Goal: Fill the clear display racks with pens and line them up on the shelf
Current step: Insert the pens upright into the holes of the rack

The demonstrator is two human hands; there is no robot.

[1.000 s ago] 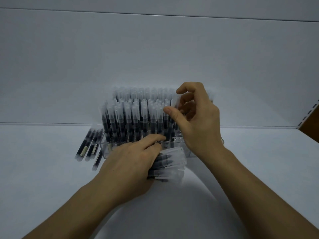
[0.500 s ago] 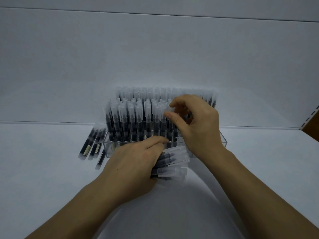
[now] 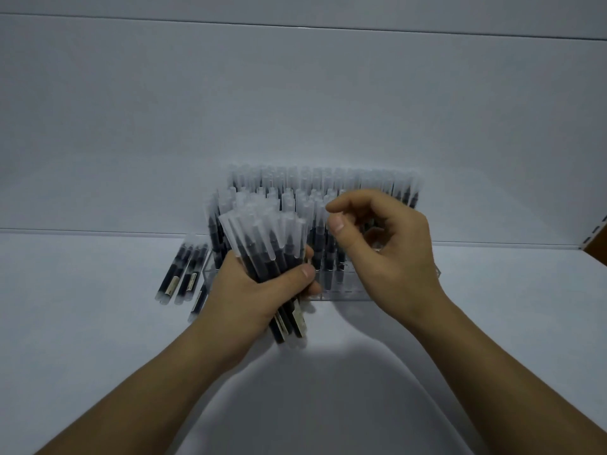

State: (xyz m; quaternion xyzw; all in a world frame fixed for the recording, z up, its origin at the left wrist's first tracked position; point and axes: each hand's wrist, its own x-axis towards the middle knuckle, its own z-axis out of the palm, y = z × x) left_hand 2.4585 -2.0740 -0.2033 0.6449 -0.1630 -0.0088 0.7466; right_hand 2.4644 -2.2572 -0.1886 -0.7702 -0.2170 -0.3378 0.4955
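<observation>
A clear display rack (image 3: 341, 292) stands on the white shelf, packed with upright black pens (image 3: 328, 188) with frosted caps. My left hand (image 3: 253, 290) grips a bundle of pens (image 3: 266, 238), held upright and fanned out in front of the rack's left side. My right hand (image 3: 384, 251) hovers in front of the rack's right half, fingers curled, thumb and forefinger apart, holding nothing. It hides part of the rack's front rows.
Several loose pens (image 3: 182, 274) lie flat on the shelf (image 3: 98, 323) just left of the rack. The white back wall (image 3: 295, 110) rises behind the rack. A slotted shelf upright (image 3: 596, 236) shows at the far right.
My left hand has lifted its bundle off the shelf and turned it from lying sideways to upright. My right hand has drawn back from the rack's pens, empty.
</observation>
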